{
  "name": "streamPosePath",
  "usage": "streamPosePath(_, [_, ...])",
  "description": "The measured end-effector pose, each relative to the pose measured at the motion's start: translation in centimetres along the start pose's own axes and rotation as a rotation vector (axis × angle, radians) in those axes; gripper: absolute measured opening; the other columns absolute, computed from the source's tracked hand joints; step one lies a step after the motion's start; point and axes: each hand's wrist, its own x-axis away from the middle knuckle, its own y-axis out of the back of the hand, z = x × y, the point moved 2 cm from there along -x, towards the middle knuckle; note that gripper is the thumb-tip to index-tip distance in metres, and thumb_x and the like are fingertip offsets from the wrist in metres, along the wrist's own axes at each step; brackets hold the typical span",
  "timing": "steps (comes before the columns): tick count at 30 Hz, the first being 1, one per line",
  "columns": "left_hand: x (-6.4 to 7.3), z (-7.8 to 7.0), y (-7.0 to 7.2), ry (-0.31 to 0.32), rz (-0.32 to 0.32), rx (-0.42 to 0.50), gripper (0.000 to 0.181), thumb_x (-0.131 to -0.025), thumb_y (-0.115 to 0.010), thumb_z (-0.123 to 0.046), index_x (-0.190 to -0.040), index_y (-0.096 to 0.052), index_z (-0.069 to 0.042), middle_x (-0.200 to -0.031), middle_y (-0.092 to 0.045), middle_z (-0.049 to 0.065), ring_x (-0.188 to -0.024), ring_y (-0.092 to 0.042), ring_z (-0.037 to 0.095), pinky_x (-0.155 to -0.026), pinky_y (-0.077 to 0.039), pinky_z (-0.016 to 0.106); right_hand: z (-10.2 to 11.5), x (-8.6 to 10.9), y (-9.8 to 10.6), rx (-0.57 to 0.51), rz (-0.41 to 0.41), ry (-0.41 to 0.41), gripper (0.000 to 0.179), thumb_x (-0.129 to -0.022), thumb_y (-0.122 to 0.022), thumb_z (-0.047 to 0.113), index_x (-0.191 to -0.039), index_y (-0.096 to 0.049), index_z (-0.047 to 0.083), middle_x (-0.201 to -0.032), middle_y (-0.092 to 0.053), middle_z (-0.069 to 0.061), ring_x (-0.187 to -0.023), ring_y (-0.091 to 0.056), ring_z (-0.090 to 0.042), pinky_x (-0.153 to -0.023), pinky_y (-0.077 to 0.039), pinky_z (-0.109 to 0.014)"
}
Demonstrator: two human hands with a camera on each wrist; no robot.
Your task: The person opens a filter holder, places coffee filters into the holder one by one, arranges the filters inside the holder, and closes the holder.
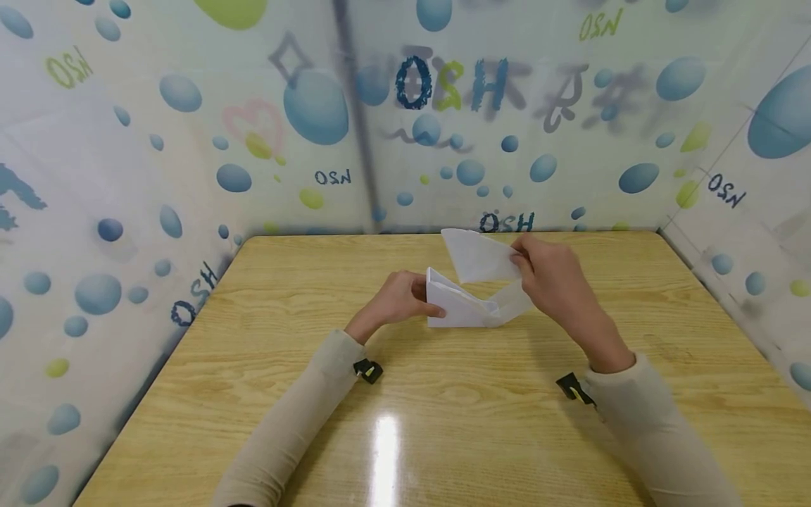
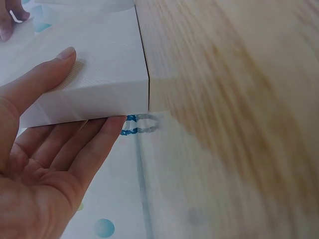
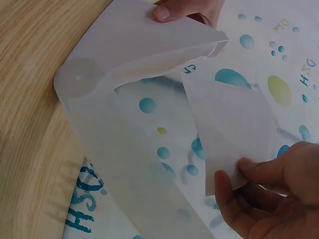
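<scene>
My left hand (image 1: 399, 297) grips the left end of a flat white box (image 1: 453, 306), thumb on one broad face and fingers against the narrow side. The box stands on its edge, on or just above the table. From its right end a translucent flap (image 3: 134, 164) hangs open, and the right wrist view shows into the box's open side. Up and to the right of the box, my right hand (image 1: 554, 278) pinches a white sheet-like pouch (image 3: 232, 124) by one edge, between thumb and fingers. The pouch has a finely ridged edge and is apart from the box.
A wood-grain table (image 1: 475, 422) spreads beneath both hands. Behind it hangs a pale backdrop (image 1: 405, 155) with blue and green dots and lettering. Each sleeve carries a small dark clip (image 1: 369, 370) at the cuff.
</scene>
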Motion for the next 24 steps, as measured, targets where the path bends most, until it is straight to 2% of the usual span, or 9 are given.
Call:
streamPosePath(9, [0.0,0.1,0.0,-0.015,0.001,-0.004,0.038,-0.081,-0.090,-0.021,-0.115,-0.077,-0.013,-0.104,-0.080,0.003,-0.089,-0.075,0.012,-0.079,-0.060,0.029,0.4,0.0,-0.7,-0.007,0.043,0.033,0.007,-0.101,-0.063,0.002,-0.103,-0.068,-0.003,-0.092,-0.075,-0.020,-0.069,-0.065,-0.029,-0.063,-0.052,-0.043])
streamPosePath(24, [0.0,0.1,0.1,-0.024,0.013,0.010,0.042,-0.083,-0.089,-0.022,-0.120,-0.075,-0.011,-0.108,-0.080,0.005,-0.092,-0.075,0.013,-0.081,-0.060,0.030,0.9,0.2,-1.4,-0.036,0.110,0.022,0.009,-0.101,-0.063,0.003,-0.106,-0.069,-0.001,-0.095,-0.076,-0.018,-0.071,-0.066,-0.026,-0.064,-0.054,-0.040])
